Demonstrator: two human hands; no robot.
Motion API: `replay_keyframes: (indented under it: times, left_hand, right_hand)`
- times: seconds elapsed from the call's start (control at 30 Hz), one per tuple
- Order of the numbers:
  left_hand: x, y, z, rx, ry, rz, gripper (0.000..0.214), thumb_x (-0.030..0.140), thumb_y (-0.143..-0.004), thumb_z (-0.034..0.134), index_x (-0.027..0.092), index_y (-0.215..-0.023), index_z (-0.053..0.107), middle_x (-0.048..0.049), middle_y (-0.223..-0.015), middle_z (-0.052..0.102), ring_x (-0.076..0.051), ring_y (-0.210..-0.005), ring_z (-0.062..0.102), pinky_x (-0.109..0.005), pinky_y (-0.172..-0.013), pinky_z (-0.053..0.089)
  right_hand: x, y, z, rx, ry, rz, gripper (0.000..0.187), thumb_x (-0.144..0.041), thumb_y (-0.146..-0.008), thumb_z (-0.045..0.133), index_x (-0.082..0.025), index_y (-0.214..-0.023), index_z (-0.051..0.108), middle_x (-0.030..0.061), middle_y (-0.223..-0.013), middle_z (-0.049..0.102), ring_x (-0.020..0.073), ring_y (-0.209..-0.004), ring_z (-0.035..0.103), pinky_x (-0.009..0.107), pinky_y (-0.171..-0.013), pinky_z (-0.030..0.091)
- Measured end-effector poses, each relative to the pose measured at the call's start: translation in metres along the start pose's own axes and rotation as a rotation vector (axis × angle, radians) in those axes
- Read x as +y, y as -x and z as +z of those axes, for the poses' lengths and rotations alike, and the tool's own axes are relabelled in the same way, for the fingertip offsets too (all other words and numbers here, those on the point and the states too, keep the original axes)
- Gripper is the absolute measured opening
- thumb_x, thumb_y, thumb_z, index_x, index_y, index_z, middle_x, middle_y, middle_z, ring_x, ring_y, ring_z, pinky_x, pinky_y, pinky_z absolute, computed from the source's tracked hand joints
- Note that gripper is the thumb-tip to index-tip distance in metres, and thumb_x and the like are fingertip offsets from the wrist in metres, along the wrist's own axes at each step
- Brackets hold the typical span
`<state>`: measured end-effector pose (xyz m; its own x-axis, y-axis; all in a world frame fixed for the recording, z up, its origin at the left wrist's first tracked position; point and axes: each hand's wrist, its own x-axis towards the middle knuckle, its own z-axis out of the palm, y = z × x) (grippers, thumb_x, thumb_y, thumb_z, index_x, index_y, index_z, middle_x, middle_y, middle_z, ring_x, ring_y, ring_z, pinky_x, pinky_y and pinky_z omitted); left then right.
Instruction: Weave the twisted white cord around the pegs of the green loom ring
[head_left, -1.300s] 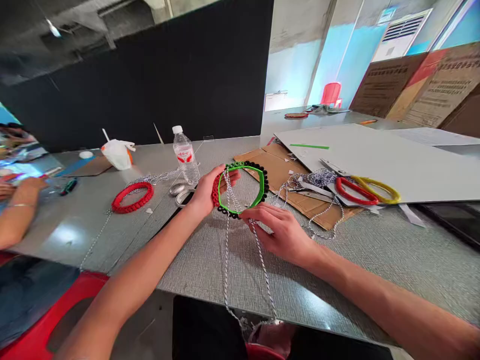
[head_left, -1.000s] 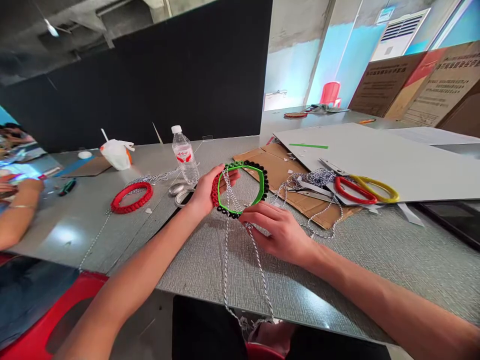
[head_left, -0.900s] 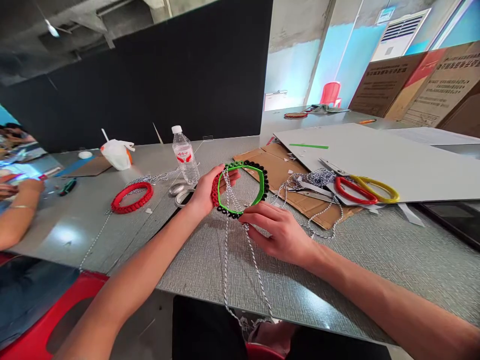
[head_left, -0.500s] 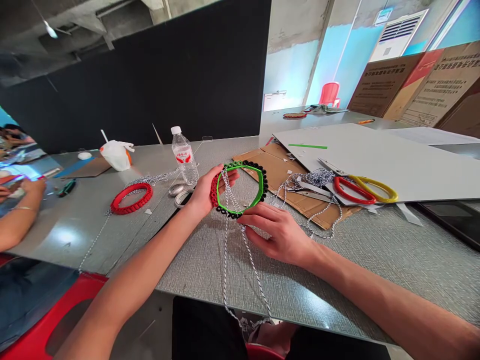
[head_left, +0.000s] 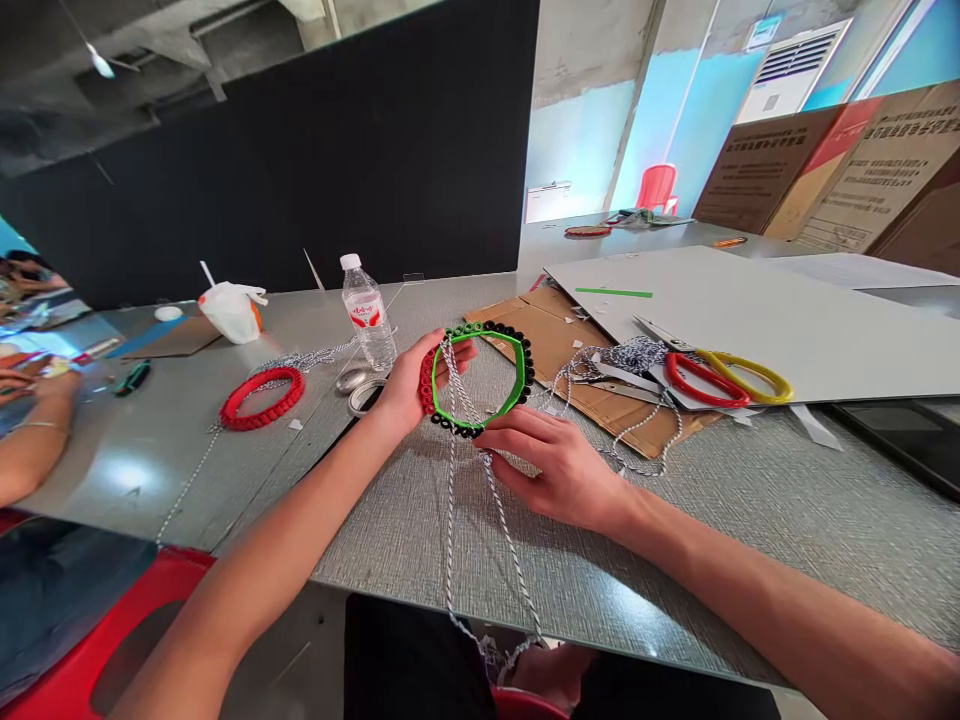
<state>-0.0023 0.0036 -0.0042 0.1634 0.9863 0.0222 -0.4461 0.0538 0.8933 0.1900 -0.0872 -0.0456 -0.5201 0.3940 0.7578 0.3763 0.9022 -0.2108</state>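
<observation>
Ring [head_left: 519, 378] held up over the counter [head_left: 390, 545], toward its near edge. Left hand [head_left: 409, 385] clamped on the ring's red side, fingers spread behind. Right hand [head_left: 559, 455]: fingers together at the lower rim, where cord [head_left: 451, 520] also comes down; can't tell if they pinch that too. Rim looks mostly done: red, green and black loops [head_left: 512, 330] follow the green inside nearly all round; stretch under the right fingers hidden. Cord seems the unfinished part: crosses the opening, then two slack lengths drop past the near edge. Red ring [head_left: 259, 419] lies left on the counter; scissors [head_left: 673, 373] lie right, not in use.
</observation>
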Motion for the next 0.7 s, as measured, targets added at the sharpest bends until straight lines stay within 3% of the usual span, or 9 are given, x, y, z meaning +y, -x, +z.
replay_keyframes:
  times: [0.47, 0.7]
  left_hand:
    - [0.0015, 0.0007, 0.0007, -0.011, 0.054, -0.023, 0.04, 0.029, -0.087, 0.068, 0.011, -0.122, 0.07, -0.0129, -0.103, 0.082, -0.026, -0.109, 0.076, -0.034, -0.092, 0.062]
    - [0.002, 0.0008, 0.0005, -0.009, 0.02, -0.016, 0.039, 0.031, -0.086, 0.068, 0.01, -0.118, 0.073, -0.0148, -0.105, 0.081, -0.027, -0.108, 0.076, -0.033, -0.091, 0.061]
  right_hand:
    - [-0.0006, 0.0002, -0.0051, 0.038, -0.034, 0.067, 0.022, -0.009, -0.094, 0.049, -0.02, -0.11, 0.059, 0.0073, -0.095, 0.068, 0.0188, -0.082, 0.064, 0.035, -0.07, 0.054]
    - [0.0009, 0.0017, -0.0049, 0.034, -0.044, 0.056, 0.02, -0.009, -0.093, 0.05, -0.02, -0.107, 0.06, 0.0074, -0.093, 0.068, 0.0185, -0.081, 0.063, 0.034, -0.069, 0.052]
